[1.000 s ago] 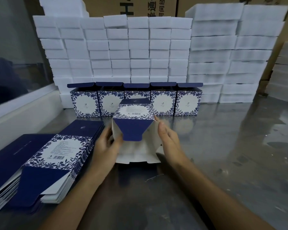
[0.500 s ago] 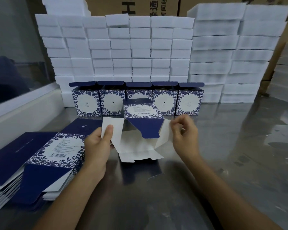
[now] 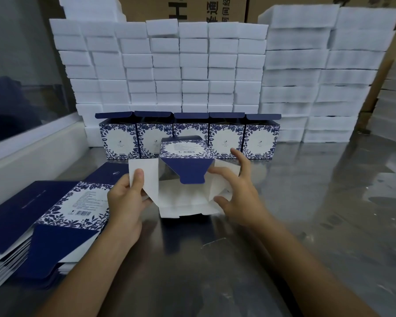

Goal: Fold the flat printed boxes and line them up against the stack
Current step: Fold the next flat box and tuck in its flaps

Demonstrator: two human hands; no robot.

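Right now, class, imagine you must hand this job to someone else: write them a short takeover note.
Left hand pinches the left white flap of the half-folded box. Right hand is open, fingers on the right flap. The box lies on the metal table, bottom flaps not closed.
Done: five folded boxes lined up against the white foam stack.
Left: close this box, add it to the row, then fold the flat pile.

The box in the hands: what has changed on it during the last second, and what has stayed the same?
The box had its end flaps held closed by both hands; now they are spread open. The left hand has pulled the left white flap outward and pinches it. The right hand has moved to the right white flap, fingers loosely on it. The blue flap hangs in the middle as before. The five folded boxes and the flat pile did not move.
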